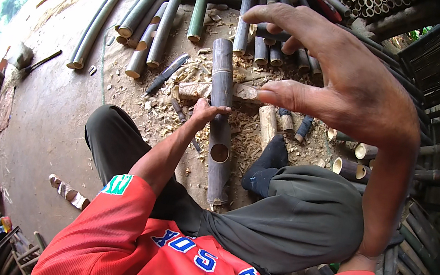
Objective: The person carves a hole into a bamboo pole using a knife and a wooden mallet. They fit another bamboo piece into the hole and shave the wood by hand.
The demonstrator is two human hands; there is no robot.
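A dark bamboo tube (221, 81) lies lengthwise in front of me, its middle over a light wood block (195, 91). A round opening (220, 153) is cut in its side at the near part. My left hand (206, 114) grips the tube just above that opening, thumb laid across the top and the other fingers partly hidden. Raised close to the camera at the right, my right hand (346, 82) holds nothing; its thumb and fingers are spread and curved. A large knife with a dark blade (167, 74) rests on the ground left of the tube.
Wood shavings (250, 125) cover the ground around the tube. A pale wooden billet (266, 126) and a dark-wrapped handle (304, 128) lie to its right. Green bamboo poles (199, 11) stretch across the far side. Cut bamboo pieces (346, 167) lie beside my right knee.
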